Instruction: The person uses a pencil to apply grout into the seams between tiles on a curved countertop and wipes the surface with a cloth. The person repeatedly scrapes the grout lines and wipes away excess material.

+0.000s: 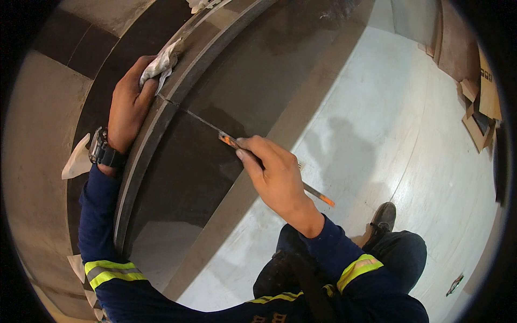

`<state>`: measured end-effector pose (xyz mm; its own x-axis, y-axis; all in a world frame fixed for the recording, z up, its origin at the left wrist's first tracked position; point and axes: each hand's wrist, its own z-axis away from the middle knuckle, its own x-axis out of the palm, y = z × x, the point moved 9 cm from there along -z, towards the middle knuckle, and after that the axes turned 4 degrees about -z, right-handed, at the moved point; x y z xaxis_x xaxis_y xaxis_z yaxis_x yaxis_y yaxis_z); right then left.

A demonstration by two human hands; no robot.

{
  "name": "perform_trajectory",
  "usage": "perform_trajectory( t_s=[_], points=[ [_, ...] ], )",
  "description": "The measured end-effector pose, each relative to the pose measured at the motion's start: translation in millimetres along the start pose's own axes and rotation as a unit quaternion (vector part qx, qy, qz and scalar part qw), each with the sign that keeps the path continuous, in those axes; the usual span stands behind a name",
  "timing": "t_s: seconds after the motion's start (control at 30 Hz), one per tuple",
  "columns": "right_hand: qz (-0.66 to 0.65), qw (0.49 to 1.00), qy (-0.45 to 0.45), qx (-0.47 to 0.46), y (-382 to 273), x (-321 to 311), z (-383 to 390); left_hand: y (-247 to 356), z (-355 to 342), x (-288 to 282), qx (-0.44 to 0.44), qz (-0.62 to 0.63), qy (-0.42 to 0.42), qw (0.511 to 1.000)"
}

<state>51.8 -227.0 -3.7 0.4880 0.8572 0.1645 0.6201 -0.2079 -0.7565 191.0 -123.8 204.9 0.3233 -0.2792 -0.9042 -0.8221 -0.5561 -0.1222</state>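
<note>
My left hand (pixel 128 105), with a dark watch (pixel 102 149) on its wrist, is closed on a crumpled white rag (pixel 161 65) at the curved grey ledge (pixel 153 126). A thin joint line (pixel 200 118) crosses the ledge and runs down the dark panel (pixel 183 177) below it. My right hand (pixel 280 177) pinches a long, slim, flat tool (pixel 319 194) with orange on both ends. The tool's front tip is at the lower end of the visible joint line, against the panel. My palm and fingers hide its middle.
A pale floor (pixel 409 129) spreads along the right, with my dark shoe (pixel 384 216) on it. Torn cardboard (pixel 479 124) is piled at the far right. White scraps (pixel 78 159) lie beside my left forearm, and another white wad (pixel 200 4) is at the top.
</note>
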Motion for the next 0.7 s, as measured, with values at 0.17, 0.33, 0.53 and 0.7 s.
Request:
perform_trajectory(
  t_s=[0.17,0.33,0.53,0.7],
  points=[
    [-0.011,0.999,-0.024,-0.041,-39,11,-45,0,1,2,0.009,0.01,-0.007,1.0],
    [-0.019,0.999,-0.031,-0.033,-35,9,-37,5,0,0,0.018,0.01,-0.002,1.0],
    [-0.008,0.996,-0.016,-0.089,-38,9,-47,-1,-1,0,0.028,-0.027,0.009,0.999],
    [0.119,0.971,-0.046,-0.202,-43,8,-67,-14,4,1,0.063,-0.031,0.03,0.997]
  ],
)
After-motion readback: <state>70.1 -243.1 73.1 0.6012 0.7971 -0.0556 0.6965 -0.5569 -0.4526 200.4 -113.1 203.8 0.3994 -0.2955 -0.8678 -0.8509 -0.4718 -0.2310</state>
